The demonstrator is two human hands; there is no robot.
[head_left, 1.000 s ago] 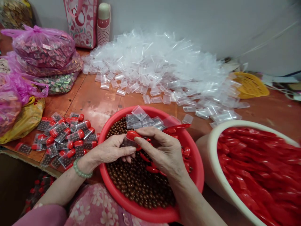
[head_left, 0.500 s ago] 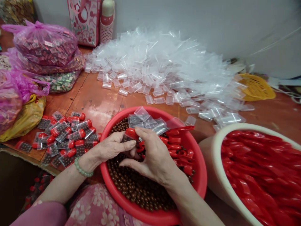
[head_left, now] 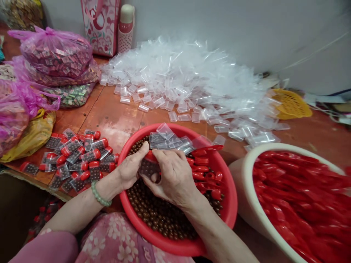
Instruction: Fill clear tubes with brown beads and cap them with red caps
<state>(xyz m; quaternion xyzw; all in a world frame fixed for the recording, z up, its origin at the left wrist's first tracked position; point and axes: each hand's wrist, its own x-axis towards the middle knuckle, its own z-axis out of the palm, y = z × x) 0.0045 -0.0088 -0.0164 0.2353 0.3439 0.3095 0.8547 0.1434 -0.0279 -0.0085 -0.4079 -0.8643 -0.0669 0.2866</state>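
Over the red basin (head_left: 233, 197), my right hand (head_left: 175, 175) pinches a small clear case (head_left: 149, 168) with a red cap, filled with dark brown balls. Its fingers lie at the cap and its thumb at the lower end. My left hand (head_left: 130, 170) supports the case from the left, thumb raised, its other fingers mostly hidden behind it. Brown balls (head_left: 161, 215) fill the basin below. Empty clear plastic sleeves (head_left: 170, 138) lie at its back, and red plastic caps (head_left: 203, 170) at its right side.
Left of the basin lies a heap of filled red-capped cases (head_left: 82, 155). Clear sleeves (head_left: 186, 80) are piled along the wall. A cream tub (head_left: 246, 175) of red plastic parts stands right. Pink bags (head_left: 55, 54), a flask (head_left: 126, 29) and a yellow basket (head_left: 292, 104) sit farther back.
The case has turned so its ball-filled clear body now shows between my hands. My left thumb has lifted off the case, and my right thumb has closed against its lower end.
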